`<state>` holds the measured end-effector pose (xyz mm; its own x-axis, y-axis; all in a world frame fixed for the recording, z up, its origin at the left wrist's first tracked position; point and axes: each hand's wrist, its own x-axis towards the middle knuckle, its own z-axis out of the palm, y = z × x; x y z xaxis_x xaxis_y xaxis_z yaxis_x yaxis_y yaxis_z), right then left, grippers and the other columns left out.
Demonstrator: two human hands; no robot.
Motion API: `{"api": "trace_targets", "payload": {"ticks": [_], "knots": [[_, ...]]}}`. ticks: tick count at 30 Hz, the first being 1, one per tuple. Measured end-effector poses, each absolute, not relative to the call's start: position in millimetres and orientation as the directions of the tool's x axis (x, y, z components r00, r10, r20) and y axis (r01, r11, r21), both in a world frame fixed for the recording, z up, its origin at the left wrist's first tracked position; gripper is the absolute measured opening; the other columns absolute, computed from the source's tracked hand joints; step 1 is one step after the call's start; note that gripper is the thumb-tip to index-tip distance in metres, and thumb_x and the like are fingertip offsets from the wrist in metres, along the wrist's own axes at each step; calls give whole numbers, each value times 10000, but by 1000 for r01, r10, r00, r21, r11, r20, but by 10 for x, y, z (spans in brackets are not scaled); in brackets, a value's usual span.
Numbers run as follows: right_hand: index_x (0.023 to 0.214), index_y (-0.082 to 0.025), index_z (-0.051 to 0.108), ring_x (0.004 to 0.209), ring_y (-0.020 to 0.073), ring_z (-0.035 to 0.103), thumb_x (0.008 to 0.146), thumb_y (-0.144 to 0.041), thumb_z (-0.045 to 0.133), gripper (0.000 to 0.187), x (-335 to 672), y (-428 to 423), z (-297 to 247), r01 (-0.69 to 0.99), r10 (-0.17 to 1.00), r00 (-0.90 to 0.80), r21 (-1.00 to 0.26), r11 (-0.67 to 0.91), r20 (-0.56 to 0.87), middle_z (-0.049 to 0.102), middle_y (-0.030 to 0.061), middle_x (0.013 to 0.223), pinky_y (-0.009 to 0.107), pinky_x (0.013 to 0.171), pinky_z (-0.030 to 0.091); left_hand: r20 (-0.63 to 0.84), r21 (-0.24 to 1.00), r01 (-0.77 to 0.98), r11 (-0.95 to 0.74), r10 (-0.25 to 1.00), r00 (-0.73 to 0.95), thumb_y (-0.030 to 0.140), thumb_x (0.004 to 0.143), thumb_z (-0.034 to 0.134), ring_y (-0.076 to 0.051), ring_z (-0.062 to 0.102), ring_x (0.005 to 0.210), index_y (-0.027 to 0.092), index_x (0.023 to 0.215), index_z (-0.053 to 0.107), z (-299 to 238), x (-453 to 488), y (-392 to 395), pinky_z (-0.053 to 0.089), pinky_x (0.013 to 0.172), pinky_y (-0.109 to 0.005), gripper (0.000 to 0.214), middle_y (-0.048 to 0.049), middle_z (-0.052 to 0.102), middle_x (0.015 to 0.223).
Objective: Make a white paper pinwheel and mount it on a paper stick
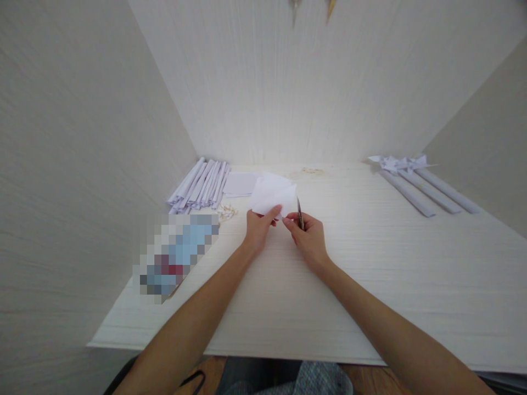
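Observation:
My left hand [258, 229] is closed on a white sheet of paper [272, 193], thumb on top and fingers underneath. The sheet is held up over the table, tilted, with its lower corner between my two hands. Scissors [300, 214] with narrow dark blades are tucked in my right hand [308, 236], points facing away from me; their handles are mostly hidden. The thumb and a finger of this hand meet at the sheet's lower corner. Flat white sheets [240, 184] lie just behind and left of the held paper.
Rolled paper tubes [201, 185] are piled at the back left. Three tubes [430, 192] topped with folded paper shapes [397, 163] lie at the back right. A blurred-out flat object [181, 255] rests at left. Small pale string-like bits [228, 211] lie beside it. Walls enclose the white table [391, 263].

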<state>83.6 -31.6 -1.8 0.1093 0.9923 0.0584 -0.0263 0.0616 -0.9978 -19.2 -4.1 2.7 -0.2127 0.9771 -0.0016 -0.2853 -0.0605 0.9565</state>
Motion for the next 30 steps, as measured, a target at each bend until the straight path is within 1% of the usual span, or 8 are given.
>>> {"api": "trace_targets", "payload": {"ticks": [4, 10, 16, 20, 30], "knots": [[652, -182, 570, 402, 66, 272, 615, -376, 632, 206, 834, -312, -14, -38, 991, 123, -998, 52, 47, 353, -75, 438, 228, 385, 184, 7, 957, -282, -63, 980, -198, 324, 497, 717, -68, 471, 458, 131, 609, 589, 38, -185, -55, 336, 416, -193, 258, 10, 571, 536], [638, -184, 542, 388, 59, 251, 611, -389, 646, 231, 841, -305, -20, -99, 992, 118, -994, 44, 32, 331, -86, 423, 232, 379, 164, 11, 953, -296, -63, 984, -176, 306, 493, 719, -63, 451, 457, 131, 602, 579, 49, -178, -70, 333, 415, -199, 249, 16, 563, 553], [645, -178, 536, 374, 47, 238, 615, -383, 657, 240, 843, -301, -11, -174, 997, 82, -984, 28, 14, 325, -95, 424, 227, 367, 154, 2, 952, -303, -51, 987, -161, 305, 483, 724, -61, 440, 455, 131, 605, 583, 49, -177, -69, 328, 416, -206, 255, 20, 556, 555], [621, -178, 510, 365, 39, 230, 611, -375, 663, 249, 846, -306, -8, -207, 997, 71, -978, 16, 2, 313, -99, 416, 220, 357, 146, -6, 945, -325, -40, 990, -140, 295, 475, 729, -65, 456, 483, 130, 628, 593, 58, -178, -78, 337, 419, -204, 263, 14, 572, 597], [602, -177, 493, 352, 33, 234, 577, -345, 680, 253, 840, -295, -7, -243, 997, 76, -970, 1, -18, 319, -108, 398, 210, 345, 147, -15, 933, -360, -24, 994, -105, 270, 462, 736, -65, 477, 497, 133, 643, 606, 50, -179, -83, 349, 411, -191, 261, 19, 584, 604]]}}
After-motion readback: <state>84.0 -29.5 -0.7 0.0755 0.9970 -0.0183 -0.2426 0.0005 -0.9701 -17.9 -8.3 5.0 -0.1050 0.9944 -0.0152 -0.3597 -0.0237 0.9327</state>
